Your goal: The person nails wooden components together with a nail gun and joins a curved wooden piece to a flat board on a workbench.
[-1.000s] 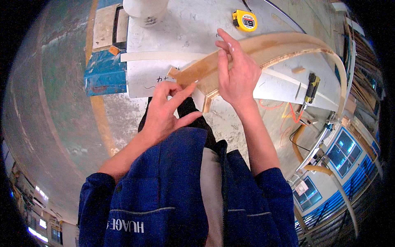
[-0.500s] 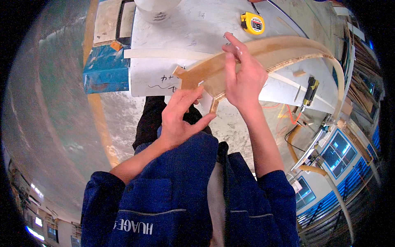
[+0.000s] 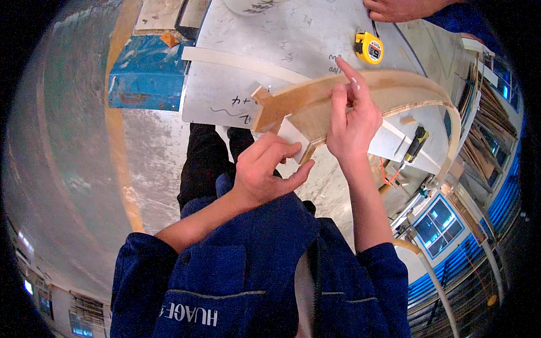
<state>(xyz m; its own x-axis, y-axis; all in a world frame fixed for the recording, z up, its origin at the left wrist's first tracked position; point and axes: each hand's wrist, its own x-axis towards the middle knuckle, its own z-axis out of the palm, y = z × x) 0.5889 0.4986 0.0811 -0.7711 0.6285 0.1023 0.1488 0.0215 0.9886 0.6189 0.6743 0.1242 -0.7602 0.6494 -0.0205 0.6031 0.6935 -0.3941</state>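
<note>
A curved plywood piece [image 3: 394, 90] arches from in front of me to the right, over the white tabletop. Its near end has a short wooden block [image 3: 260, 94] on one side and a layered strip [image 3: 307, 152] on the other, with a flat white piece [image 3: 292, 134] between them. My left hand [image 3: 265, 169] is closed at this end, thumb and forefinger on either side of the strip's tip. My right hand [image 3: 356, 121] lies against the plywood's near edge, forefinger and thumb stretched out, a white smear on a finger. Its other fingers are partly hidden.
A yellow tape measure [image 3: 369, 47] lies beyond the plywood, near another person's hand [image 3: 400, 8]. A yellow-and-black air tool [image 3: 417, 143] with an orange hose lies to the right. A white container [image 3: 253, 4] stands at the far edge; a pale strip [image 3: 242, 65] crosses the table.
My left forefinger has drawn back from the wood's inner face toward the strip, showing more of the white piece. The view has shifted, and another person's hand appears at the top.
</note>
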